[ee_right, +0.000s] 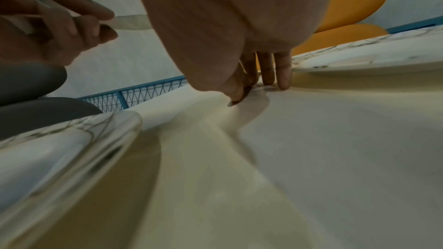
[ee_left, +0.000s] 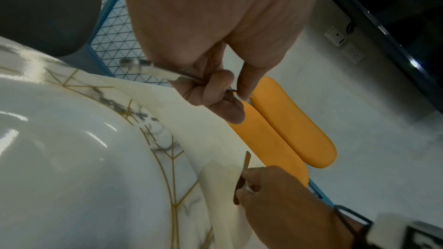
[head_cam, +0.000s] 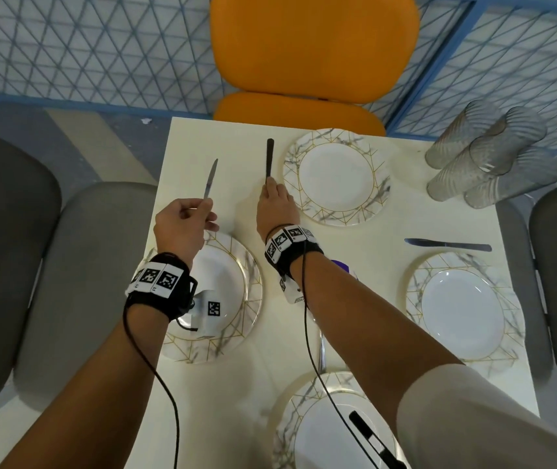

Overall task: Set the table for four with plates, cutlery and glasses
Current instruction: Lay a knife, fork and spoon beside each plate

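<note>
Knives are the step in hand. One knife (head_cam: pixel 269 160) lies on the worktop (head_cam: pixel 243 360) just left of the far plate (head_cam: pixel 337 176), and the right hand (head_cam: pixel 275 206) has its fingertips down on that knife's near end; whether they pinch it or only press it I cannot tell. Left of that plate, the left hand (head_cam: pixel 182 228) is curled round a second knife (head_cam: pixel 210 179), held off the worktop with its tip pointing away. A third knife (head_cam: pixel 448 245) already lies on the worktop, well to the right and nearer than the far plate. Four plates are out: the far one, a left plate (head_cam: pixel 236 299), a right plate (head_cam: pixel 461 306) and a near plate (head_cam: pixel 317 431). By my judgement plates are done and knives half laid. Glasses (head_cam: pixel 488 154) stand clustered right of the far plate, undistributed, and no forks or spoons show.
</note>
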`<move>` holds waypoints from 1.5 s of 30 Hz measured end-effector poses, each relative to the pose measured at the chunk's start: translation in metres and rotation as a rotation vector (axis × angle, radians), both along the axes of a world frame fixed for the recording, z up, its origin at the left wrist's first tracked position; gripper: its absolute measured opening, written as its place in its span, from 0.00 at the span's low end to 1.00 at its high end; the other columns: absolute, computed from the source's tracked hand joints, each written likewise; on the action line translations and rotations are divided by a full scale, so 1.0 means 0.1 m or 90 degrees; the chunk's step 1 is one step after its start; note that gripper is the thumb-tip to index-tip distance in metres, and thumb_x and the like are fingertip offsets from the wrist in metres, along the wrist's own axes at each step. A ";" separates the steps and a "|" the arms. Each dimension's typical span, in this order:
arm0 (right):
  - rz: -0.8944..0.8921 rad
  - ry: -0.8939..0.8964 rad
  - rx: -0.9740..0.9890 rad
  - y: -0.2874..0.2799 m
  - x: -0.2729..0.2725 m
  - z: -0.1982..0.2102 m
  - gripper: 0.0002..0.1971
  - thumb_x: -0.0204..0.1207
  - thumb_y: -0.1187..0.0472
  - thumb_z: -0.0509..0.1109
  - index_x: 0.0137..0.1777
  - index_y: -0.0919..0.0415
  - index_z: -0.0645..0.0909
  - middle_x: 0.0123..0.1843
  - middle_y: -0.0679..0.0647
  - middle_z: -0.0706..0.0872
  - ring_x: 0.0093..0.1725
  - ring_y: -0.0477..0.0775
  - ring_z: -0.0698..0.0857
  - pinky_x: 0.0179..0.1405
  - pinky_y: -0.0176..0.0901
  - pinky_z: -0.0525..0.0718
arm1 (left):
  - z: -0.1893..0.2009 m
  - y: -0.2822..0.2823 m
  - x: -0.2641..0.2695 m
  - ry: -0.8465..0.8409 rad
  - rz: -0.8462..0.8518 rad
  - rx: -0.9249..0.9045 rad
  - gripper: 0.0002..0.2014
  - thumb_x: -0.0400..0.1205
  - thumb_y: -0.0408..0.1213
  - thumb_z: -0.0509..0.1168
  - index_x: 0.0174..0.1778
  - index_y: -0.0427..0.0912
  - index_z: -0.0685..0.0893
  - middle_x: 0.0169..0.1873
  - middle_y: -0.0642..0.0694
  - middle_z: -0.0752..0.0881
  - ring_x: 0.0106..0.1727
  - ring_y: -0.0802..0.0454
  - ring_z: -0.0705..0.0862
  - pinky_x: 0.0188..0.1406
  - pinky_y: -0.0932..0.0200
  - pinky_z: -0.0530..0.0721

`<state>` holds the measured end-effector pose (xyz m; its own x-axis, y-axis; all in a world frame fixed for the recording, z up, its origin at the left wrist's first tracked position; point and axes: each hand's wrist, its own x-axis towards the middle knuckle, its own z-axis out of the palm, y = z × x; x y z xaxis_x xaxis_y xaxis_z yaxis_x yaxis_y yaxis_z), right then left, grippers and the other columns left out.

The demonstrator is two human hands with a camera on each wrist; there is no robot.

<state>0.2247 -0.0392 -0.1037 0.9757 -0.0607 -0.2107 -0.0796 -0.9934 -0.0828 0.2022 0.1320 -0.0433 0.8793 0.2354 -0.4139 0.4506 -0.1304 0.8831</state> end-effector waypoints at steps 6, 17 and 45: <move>-0.034 -0.005 0.007 0.05 0.11 -0.01 0.26 0.82 0.66 0.62 0.79 0.75 0.66 0.82 0.63 0.64 0.75 0.62 0.70 0.73 0.51 0.77 | 0.01 -0.05 -0.04 0.010 -0.005 -0.018 0.06 0.85 0.40 0.74 0.54 0.42 0.88 0.38 0.44 0.93 0.34 0.50 0.92 0.20 0.60 0.73; -0.061 -0.068 0.080 0.06 0.10 -0.01 0.31 0.80 0.68 0.64 0.83 0.72 0.62 0.85 0.61 0.59 0.77 0.62 0.69 0.73 0.53 0.77 | 0.05 -0.08 -0.09 0.021 -0.015 -0.032 0.07 0.87 0.37 0.70 0.58 0.40 0.88 0.45 0.40 0.93 0.29 0.56 0.89 0.19 0.63 0.75; -0.450 -0.086 0.840 -0.25 -1.62 1.00 0.04 0.77 0.66 0.70 0.49 0.66 0.84 0.39 0.64 0.93 0.32 0.60 0.88 0.31 0.48 0.86 | -0.02 0.62 -1.54 0.061 -0.208 -0.055 0.08 0.83 0.29 0.74 0.56 0.41 0.94 0.49 0.42 0.93 0.38 0.49 0.87 0.39 0.55 0.87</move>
<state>0.0622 -0.0643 -0.0034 0.8433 -0.3580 -0.4010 -0.4159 0.0381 -0.9086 0.0482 0.1939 -0.0457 0.8582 -0.0920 -0.5050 0.4795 -0.2076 0.8527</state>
